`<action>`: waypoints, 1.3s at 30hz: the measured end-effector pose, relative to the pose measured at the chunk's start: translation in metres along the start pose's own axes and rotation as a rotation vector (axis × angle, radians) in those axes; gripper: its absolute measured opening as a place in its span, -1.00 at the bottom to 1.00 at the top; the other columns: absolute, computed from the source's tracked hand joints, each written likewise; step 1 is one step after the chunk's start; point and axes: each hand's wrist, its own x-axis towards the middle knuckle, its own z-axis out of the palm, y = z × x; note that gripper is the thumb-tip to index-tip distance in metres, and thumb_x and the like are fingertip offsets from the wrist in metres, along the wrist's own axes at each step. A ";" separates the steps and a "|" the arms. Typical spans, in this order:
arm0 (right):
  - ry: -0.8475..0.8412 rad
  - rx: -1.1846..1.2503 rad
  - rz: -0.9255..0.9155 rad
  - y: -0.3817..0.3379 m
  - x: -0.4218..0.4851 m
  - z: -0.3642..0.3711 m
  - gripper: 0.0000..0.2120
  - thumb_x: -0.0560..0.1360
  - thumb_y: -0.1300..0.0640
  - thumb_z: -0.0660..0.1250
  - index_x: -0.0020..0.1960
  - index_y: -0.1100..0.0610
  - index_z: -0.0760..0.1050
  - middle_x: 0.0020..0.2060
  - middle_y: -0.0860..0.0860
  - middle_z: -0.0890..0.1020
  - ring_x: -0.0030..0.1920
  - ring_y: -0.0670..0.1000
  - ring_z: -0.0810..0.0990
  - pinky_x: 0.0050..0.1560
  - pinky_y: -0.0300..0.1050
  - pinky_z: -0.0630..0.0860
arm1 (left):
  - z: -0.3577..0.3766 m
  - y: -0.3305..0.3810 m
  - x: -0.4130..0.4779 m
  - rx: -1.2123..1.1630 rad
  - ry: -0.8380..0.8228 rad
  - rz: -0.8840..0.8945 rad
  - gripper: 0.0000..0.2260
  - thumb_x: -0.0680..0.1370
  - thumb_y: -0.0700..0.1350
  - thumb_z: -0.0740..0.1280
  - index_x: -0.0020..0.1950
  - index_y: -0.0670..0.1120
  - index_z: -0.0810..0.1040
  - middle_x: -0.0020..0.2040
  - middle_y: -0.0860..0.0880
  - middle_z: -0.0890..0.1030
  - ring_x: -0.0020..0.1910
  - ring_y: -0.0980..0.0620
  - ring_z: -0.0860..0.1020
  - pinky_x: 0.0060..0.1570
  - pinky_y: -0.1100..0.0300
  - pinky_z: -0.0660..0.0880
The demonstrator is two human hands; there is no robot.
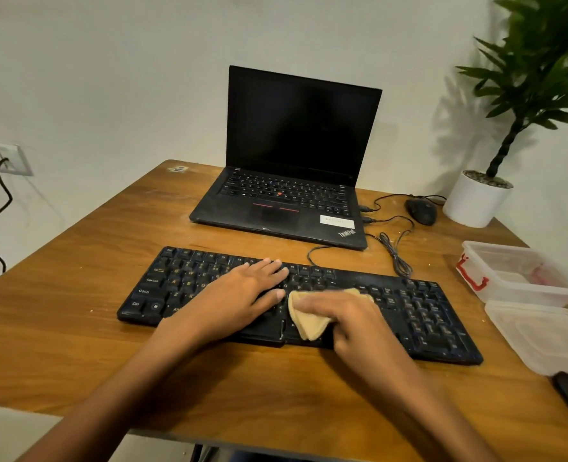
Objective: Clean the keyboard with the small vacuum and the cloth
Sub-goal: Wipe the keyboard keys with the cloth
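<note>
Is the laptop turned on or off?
Probably off or asleep. The laptop is open, but its screen is completely black, with no light or picture showing.

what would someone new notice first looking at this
Two bare hands on the black keyboard at the desk's middle: the left hand lies flat on the keys, the right hand presses a folded yellow cloth against them. Behind stands an open laptop, its screen dark.

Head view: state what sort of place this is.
Probably a home or office desk: a brown wooden table against a wall, an open black laptop, a wired black mouse.
</note>
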 end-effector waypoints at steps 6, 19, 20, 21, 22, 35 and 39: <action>-0.029 0.211 0.027 0.007 0.003 -0.021 -0.49 0.36 0.50 0.23 0.03 -0.03 0.63 0.03 -0.13 0.63 0.09 -0.25 0.50 0.05 -0.38 0.45 | 0.002 0.000 0.000 -0.014 0.021 0.005 -0.58 0.63 0.04 0.02 0.48 0.04 0.09 0.51 0.09 0.05 0.41 0.30 -0.07 0.37 0.33 -0.12; -0.028 0.128 0.057 -0.004 0.009 -0.026 -0.49 0.38 0.48 0.20 0.10 -0.04 0.59 0.05 -0.17 0.60 0.08 -0.22 0.47 0.06 -0.38 0.44 | 0.002 0.002 -0.001 0.015 0.029 -0.004 -0.58 0.63 0.05 0.01 0.48 0.04 0.10 0.51 0.09 0.05 0.46 0.22 -0.01 0.34 0.36 -0.13; 0.041 0.104 0.069 0.000 0.020 -0.025 -0.48 0.37 0.49 0.20 0.11 -0.01 0.59 0.05 -0.12 0.61 0.09 -0.16 0.50 0.08 -0.30 0.46 | 0.002 0.003 -0.001 0.013 0.031 -0.004 -0.58 0.63 0.05 0.01 0.48 0.04 0.10 0.51 0.09 0.06 0.46 0.22 0.00 0.34 0.36 -0.13; 0.091 0.083 0.073 0.002 0.028 -0.023 -0.49 0.37 0.49 0.20 0.12 0.02 0.59 0.07 -0.08 0.63 0.12 -0.11 0.52 0.13 -0.20 0.48 | 0.002 0.003 -0.001 0.011 0.036 -0.004 -0.58 0.63 0.04 0.01 0.48 0.04 0.10 0.51 0.09 0.06 0.46 0.22 0.00 0.34 0.36 -0.13; 0.101 0.062 0.081 0.003 0.033 -0.017 -0.50 0.38 0.48 0.21 0.16 0.04 0.57 0.11 -0.05 0.62 0.16 -0.08 0.52 0.19 -0.14 0.46 | 0.001 0.004 -0.001 0.010 0.039 -0.005 -0.59 0.63 0.04 0.01 0.48 0.04 0.11 0.51 0.08 0.07 0.47 0.22 0.00 0.34 0.36 -0.12; 0.046 0.105 0.020 0.010 0.042 -0.027 -0.49 0.37 0.50 0.19 0.09 0.02 0.61 0.06 -0.06 0.64 0.07 -0.19 0.52 0.09 -0.35 0.45 | -0.003 0.005 0.006 0.009 0.032 -0.025 -0.52 0.60 0.12 0.05 0.50 0.06 0.06 0.51 0.10 0.08 0.47 0.21 0.02 0.41 0.28 -0.04; -0.054 0.002 -0.041 0.022 0.049 -0.008 -0.63 0.42 0.40 0.26 0.11 0.07 0.60 0.13 -0.03 0.61 0.15 -0.05 0.55 0.21 -0.07 0.45 | 0.000 0.003 0.010 0.017 0.008 -0.019 -0.50 0.60 0.13 0.02 0.51 0.03 0.05 0.52 0.08 0.03 0.47 0.20 0.00 0.40 0.29 -0.07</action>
